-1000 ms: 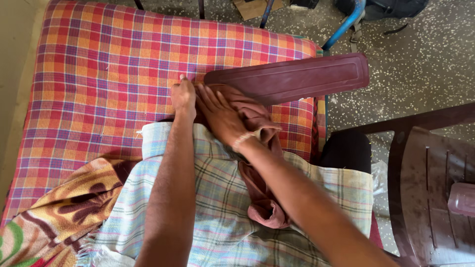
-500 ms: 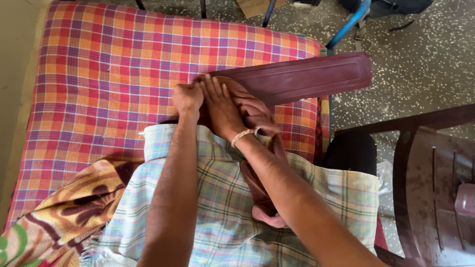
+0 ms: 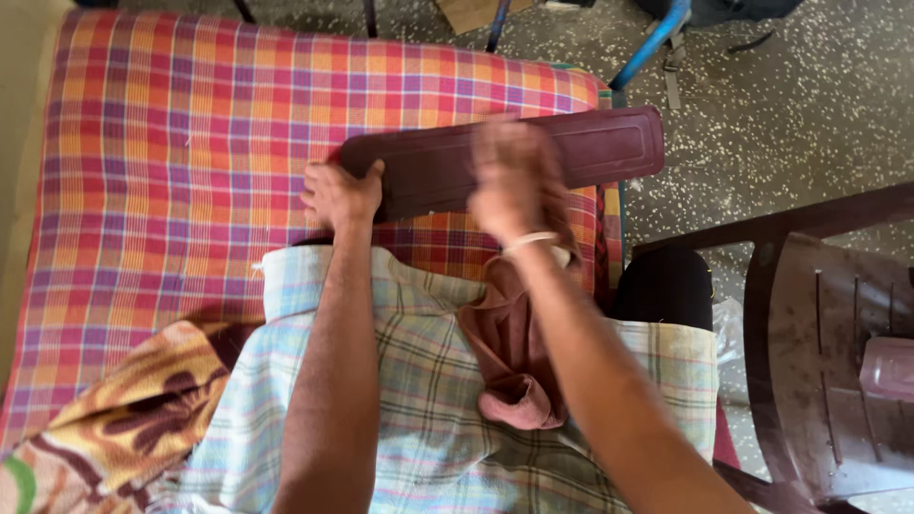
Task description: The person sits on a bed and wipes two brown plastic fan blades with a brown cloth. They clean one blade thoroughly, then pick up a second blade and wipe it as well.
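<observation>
Board w/ both hands at it, on checked bed cover

Head view: dark brown board (image 3: 447, 171) lies upper centre of frame, flat on the red-orange checked bed cover (image 3: 171, 171). Long axis runs left-right, tilted a bit so the right end sits higher in frame and sticks out past the bed edge over the speckled floor (image 3: 790, 124).

Left hand (image 3: 341, 193) is at the board's left end, fingers curled shut over its edge, clamped on it. Right hand (image 3: 514, 176) is further right, over the board's middle, blurred; can't tell if it's apart or closed, or whether it actually touches the board. So board lies straight ahead of both hands, left hand at the near-left end, right hand nearer the centre.

Reddish-brown cloth (image 3: 509, 352) trails down from under the right wrist toward lower centre, bunched at its bottom end, lying on a pale plaid cloth (image 3: 419, 419). Yellow-brown patterned fabric (image 3: 124, 419) at lower left. Brown plastic chair (image 3: 819, 362) at right edge, well apart from the board. Blue tube leg (image 3: 652, 43) at top right.
</observation>
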